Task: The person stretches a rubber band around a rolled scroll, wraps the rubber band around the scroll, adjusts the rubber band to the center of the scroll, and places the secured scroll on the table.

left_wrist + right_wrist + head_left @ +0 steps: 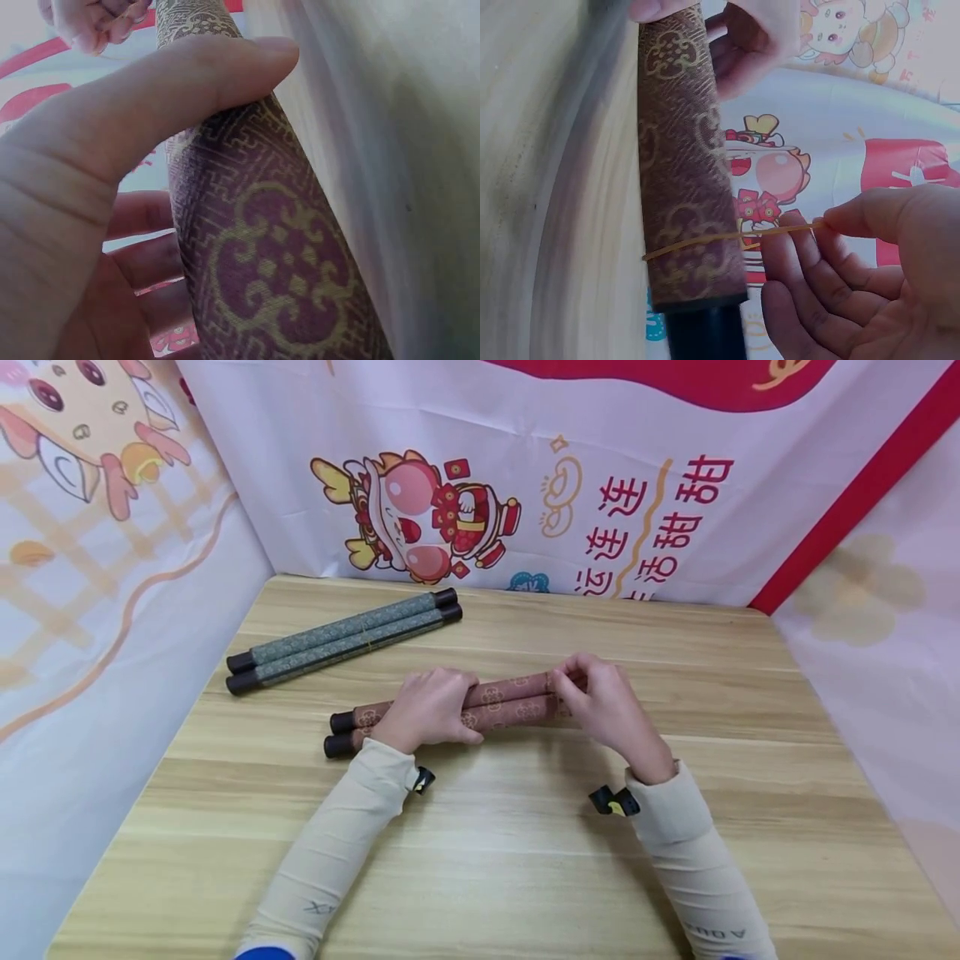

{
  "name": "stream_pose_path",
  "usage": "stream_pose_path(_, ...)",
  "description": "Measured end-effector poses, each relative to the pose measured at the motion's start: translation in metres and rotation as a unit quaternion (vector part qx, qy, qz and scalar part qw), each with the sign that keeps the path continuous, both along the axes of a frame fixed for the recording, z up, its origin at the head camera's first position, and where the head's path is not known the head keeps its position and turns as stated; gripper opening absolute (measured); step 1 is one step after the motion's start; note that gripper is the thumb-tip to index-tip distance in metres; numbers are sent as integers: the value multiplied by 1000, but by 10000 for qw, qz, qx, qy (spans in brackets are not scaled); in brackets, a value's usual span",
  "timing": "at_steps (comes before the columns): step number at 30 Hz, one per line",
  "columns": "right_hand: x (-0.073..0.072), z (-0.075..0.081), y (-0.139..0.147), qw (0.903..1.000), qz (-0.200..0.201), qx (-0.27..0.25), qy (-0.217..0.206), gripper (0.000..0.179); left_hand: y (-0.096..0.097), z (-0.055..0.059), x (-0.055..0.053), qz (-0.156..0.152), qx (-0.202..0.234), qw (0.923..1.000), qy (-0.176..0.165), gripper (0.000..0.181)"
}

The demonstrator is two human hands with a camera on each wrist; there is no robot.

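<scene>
Two rolled hanging scrolls [517, 710] in brownish-red patterned cloth, with dark end knobs, lie side by side in the head view. Across their middle, my left hand [429, 706] grips the pair; in the left wrist view its thumb [225, 71] presses over the cloth and the fingers reach behind. At the scrolls' right end, my right hand [609, 706] pinches a thin orange rubber band [697, 241] between thumb and fingertips. The band loops around the scrolls [679, 150] near one black knob [705, 334] and is stretched away from them, as the right wrist view shows.
Behind and to the left, two grey-green patterned scrolls [337, 633] with dark knobs lie together, tied by a thin band. All rest on a wood-grain table [480, 860]. A printed cloth backdrop [270, 460] rises at the back, with cloth at both sides.
</scene>
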State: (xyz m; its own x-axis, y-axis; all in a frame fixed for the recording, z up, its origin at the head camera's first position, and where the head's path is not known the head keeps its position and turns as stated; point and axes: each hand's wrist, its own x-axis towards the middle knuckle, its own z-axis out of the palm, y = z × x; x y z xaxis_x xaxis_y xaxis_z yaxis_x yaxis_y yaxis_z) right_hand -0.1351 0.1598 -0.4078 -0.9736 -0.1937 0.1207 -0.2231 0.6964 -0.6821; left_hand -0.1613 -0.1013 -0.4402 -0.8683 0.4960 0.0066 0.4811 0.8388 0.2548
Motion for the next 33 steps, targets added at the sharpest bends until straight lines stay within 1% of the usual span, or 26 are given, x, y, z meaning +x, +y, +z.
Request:
stream_pose_path(3, 0, -1, -2, 10000, 12, -31, 21, 17, 4, -6, 4, 27, -153, 9999, 7, 60)
stream_pose_path(7, -1, -3, -2, 10000, 24, -39, -34, 18, 15, -18, 9, -54, -373, 9993, -13, 71)
stream_pose_path(10, -2, -3, -1, 10000, -8, -57, -64, 18, 30, -25, 13, -171, -385, 9991, -50, 78)
stream_pose_path(12, -2, -2, 1, 9999, -55, -78, -76, 18, 42, -27, 12, -280, -355, 9990, -62, 81)
stream_pose_path(14, -2, -1, 3, 9998, -110, -90, -101, 18, 55, -27, 10, -386, -285, 9988, -46, 81)
stream_pose_path(16, -2, 1, 5, 9997, -172, -103, -131, 18, 68, -27, 5, -407, -133, 9990, -128, 85)
stream_pose_path(19, -2, 1, 7, 9995, -251, -102, -135, 20, 83, -27, -1, -276, 125, 9989, -346, 93)
stream_pose_path(21, -1, 1, 7, 9995, -275, -121, -123, 20, 89, -29, -4, -161, 255, 9983, -490, 102)
stream_pose_path(23, -1, 1, 7, 9994, -286, -158, -114, 20, 94, -31, -6, -119, 308, 9980, -541, 107)
stream_pose_path(28, 2, 4, 7, 9992, -240, -333, -34, 19, 103, -35, -12, -131, 500, 9973, -523, 108)
stream_pose_path(33, 8, 13, 6, 9979, 27, -636, 129, 17, 107, -39, -23, -32, 824, 9955, -476, 100)
